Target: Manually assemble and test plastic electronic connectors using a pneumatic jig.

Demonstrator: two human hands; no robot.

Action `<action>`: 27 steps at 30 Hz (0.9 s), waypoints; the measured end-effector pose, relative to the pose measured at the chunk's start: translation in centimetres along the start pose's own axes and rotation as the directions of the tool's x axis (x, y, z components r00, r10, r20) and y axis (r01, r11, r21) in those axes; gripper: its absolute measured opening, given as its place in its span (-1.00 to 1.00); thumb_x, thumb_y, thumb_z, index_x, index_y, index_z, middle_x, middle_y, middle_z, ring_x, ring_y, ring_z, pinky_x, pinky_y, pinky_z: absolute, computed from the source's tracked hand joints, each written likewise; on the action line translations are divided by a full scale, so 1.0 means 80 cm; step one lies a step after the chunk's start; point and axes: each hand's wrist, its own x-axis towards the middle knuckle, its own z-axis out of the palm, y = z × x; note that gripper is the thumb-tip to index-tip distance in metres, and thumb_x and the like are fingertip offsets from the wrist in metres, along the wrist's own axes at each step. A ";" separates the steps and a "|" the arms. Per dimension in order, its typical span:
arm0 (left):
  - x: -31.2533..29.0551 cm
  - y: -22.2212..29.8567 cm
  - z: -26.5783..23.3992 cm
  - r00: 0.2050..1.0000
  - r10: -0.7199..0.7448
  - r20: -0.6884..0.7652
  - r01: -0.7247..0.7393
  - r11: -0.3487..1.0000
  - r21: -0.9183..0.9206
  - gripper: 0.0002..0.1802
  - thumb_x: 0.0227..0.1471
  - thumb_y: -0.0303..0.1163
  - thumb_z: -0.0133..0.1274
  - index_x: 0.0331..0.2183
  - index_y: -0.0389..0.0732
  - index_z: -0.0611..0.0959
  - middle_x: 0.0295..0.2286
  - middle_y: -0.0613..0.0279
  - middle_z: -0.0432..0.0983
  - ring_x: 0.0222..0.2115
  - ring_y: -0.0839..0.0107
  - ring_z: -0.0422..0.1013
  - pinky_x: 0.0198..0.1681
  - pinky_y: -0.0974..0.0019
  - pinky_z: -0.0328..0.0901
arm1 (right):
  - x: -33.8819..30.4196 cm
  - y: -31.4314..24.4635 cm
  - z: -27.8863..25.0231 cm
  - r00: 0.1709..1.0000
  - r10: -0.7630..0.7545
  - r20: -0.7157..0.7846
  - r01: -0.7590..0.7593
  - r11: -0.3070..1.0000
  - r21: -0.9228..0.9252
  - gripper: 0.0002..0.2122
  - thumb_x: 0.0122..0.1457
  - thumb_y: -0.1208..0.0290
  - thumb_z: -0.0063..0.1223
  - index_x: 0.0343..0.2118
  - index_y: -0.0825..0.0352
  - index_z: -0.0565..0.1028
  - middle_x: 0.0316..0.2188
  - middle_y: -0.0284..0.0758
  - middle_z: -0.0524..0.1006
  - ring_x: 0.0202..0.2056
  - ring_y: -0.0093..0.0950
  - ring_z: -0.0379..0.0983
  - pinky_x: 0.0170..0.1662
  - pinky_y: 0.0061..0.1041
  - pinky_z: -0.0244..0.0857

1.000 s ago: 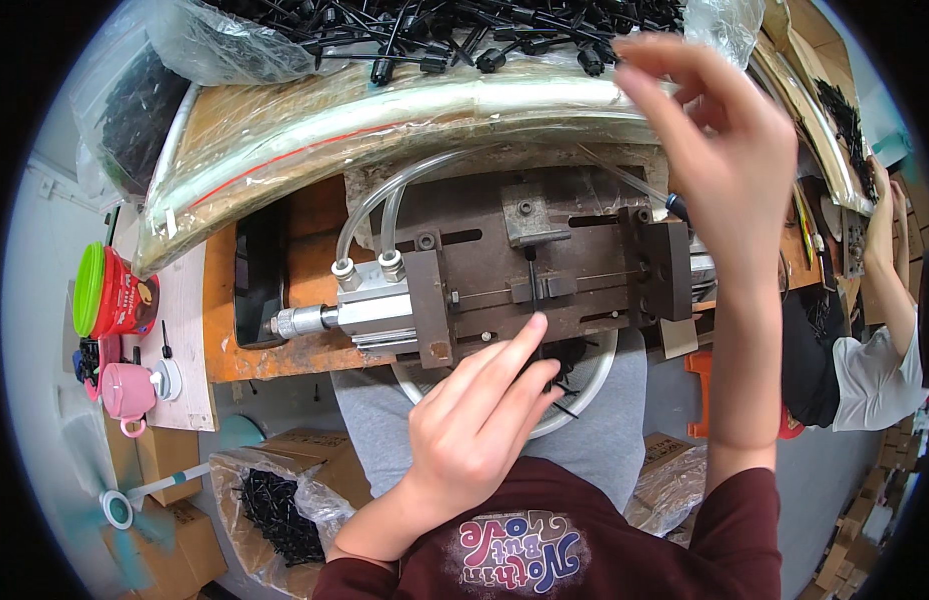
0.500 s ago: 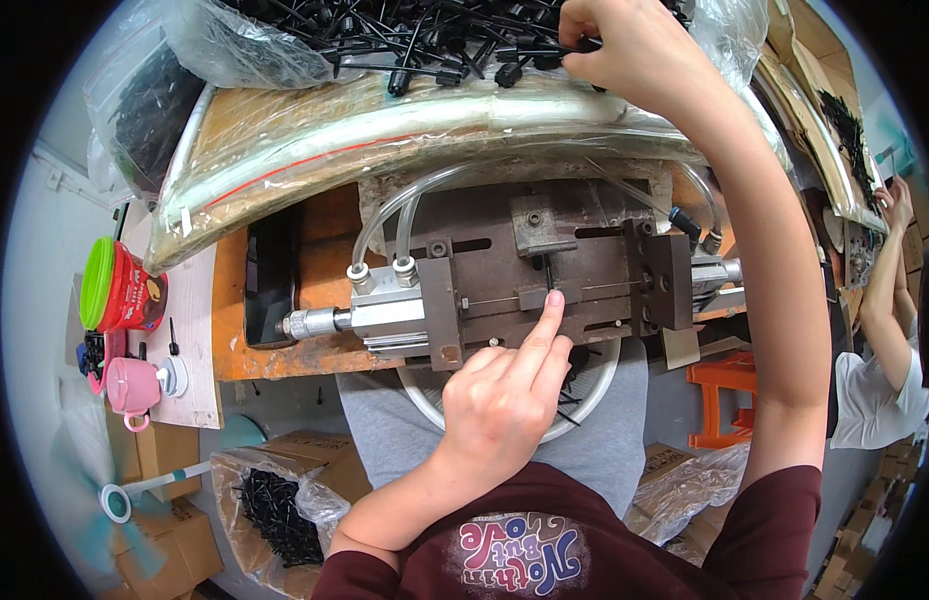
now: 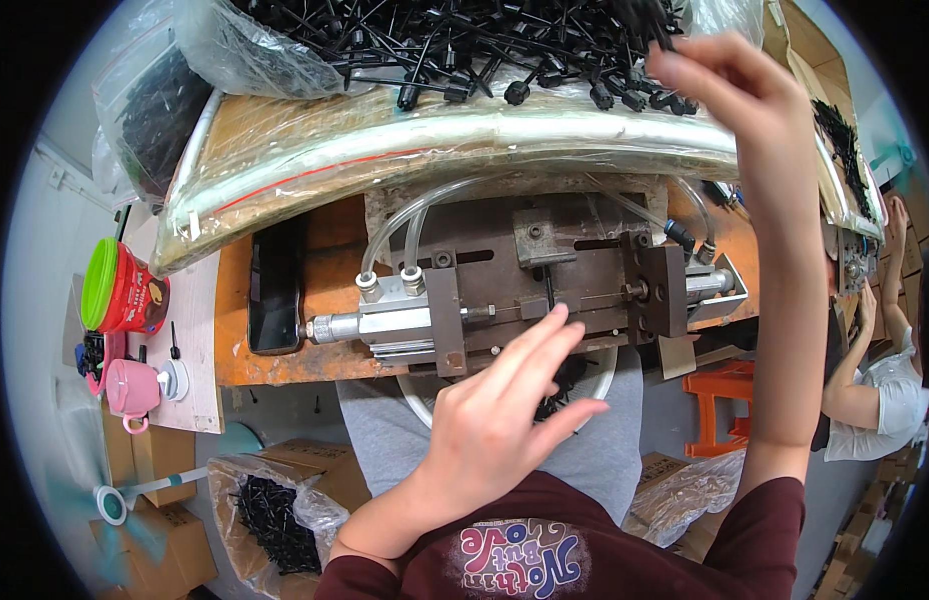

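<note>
My left hand (image 3: 500,400) hovers at the front of a steel clamping fixture (image 3: 605,265), fingers stretched and thumb spread, holding nothing. Just beyond its fingertips, a thin black stem (image 3: 551,285) lies in the middle of the fixture, below a small metal block (image 3: 533,238). Up at the right of the heap of black plastic parts (image 3: 455,50), my right hand (image 3: 735,85) is closed at the fingertips. A black plastic part (image 3: 647,22), smeared by motion, sticks out from them. Pneumatic cylinders (image 3: 397,325) sit at both ends of the fixture.
A plastic-wrapped padded ledge (image 3: 435,140) runs behind the fixture. At left are a red tub (image 3: 140,290) and a pink cup (image 3: 135,385). Below stand a bagged box of black parts (image 3: 275,515) and an orange stool (image 3: 717,400). A co-worker (image 3: 875,400) sits at far right.
My left hand has drawn back from the fixture's middle, its fingers opening out. My right hand has moved right along the heap, with a blurred black part at its fingertips.
</note>
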 end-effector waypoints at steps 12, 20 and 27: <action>-0.017 0.009 -0.014 0.991 -0.121 -0.059 0.085 0.902 -0.423 -0.57 -0.14 -0.61 0.42 -0.13 -0.36 0.73 -0.30 0.13 0.61 -0.33 0.46 0.59 -0.33 0.40 0.55 | -0.190 -0.015 0.028 0.877 -0.429 0.216 0.464 0.872 -0.155 -0.68 -0.10 0.73 0.22 -0.18 0.47 0.65 -0.33 -0.15 0.63 -0.44 -0.34 0.61 -0.41 -0.48 0.50; -0.013 -0.022 0.015 0.970 0.242 -0.032 -0.210 0.893 0.397 -0.65 -0.23 -0.47 0.41 -0.29 -0.32 0.74 -0.02 -0.06 0.61 -0.45 0.34 0.56 -0.39 0.36 0.46 | -0.205 -0.012 0.008 0.990 -0.123 0.065 0.128 0.989 -0.071 -0.52 0.05 0.44 0.41 0.03 0.54 0.57 -0.04 0.00 0.60 -0.03 -0.21 0.60 0.05 -0.35 0.44; -0.005 -0.021 0.023 0.976 0.202 0.079 -0.211 0.807 0.551 -0.68 -0.17 -0.40 0.40 -0.29 -0.27 0.74 -0.03 0.03 0.63 -0.58 0.44 0.51 -0.47 0.42 0.39 | -0.223 -0.023 0.008 0.988 0.157 0.005 -0.136 0.841 0.524 -0.31 0.07 0.23 0.41 0.14 0.58 0.36 0.16 0.20 0.38 0.16 -0.03 0.46 0.22 -0.16 0.33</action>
